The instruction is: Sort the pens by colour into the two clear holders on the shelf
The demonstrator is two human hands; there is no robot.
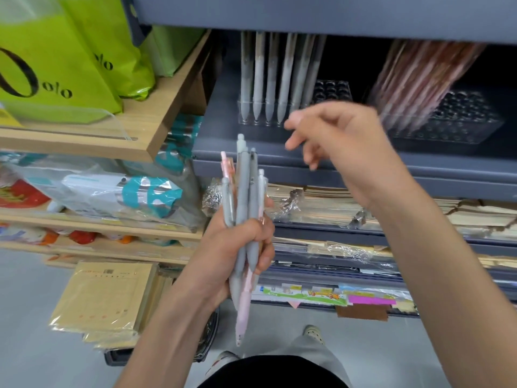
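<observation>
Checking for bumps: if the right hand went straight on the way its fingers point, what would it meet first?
Probably the tops of the pens gripped in the left hand; the right hand points left towards them, though depth is unclear.

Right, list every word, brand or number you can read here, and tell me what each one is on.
"O olo": black letters on the front green bag.
"olo": black letters on the green bag behind it; anything before them is hidden.
Tan paper pads: red print, too small to read.
Shelf-edge labels: blurred, unreadable.
Pens in the left hand: no readable text.
</observation>
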